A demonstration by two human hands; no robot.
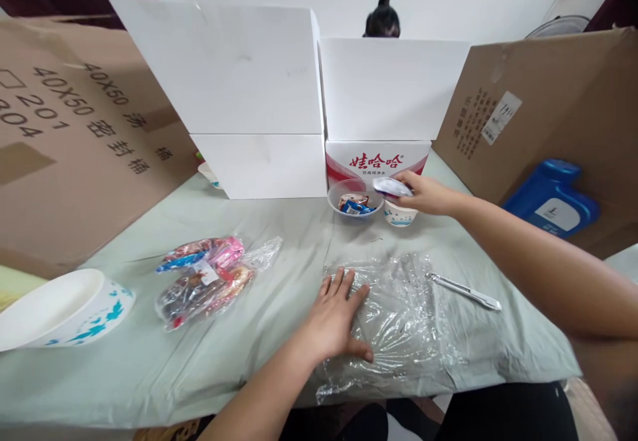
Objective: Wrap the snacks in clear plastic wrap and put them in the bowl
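Note:
My left hand (336, 315) lies flat with fingers spread on a crumpled clear plastic sheet (403, 315) on the pale green tablecloth. My right hand (423, 192) reaches forward and pinches a small silvery wrapped packet (391, 186) just above a small white paper bowl (399, 215). Beside that bowl stands a clear bowl (355, 196) with several wrapped snacks inside.
A clear bag of wrapped snacks (209, 278) lies at left, a large white bowl (60, 308) at the near left edge. A metal utility knife (466, 290) rests right of the sheet. White boxes (259, 95), cardboard cartons (74, 135), a blue container (551, 198) and a person's head (382, 21) stand behind.

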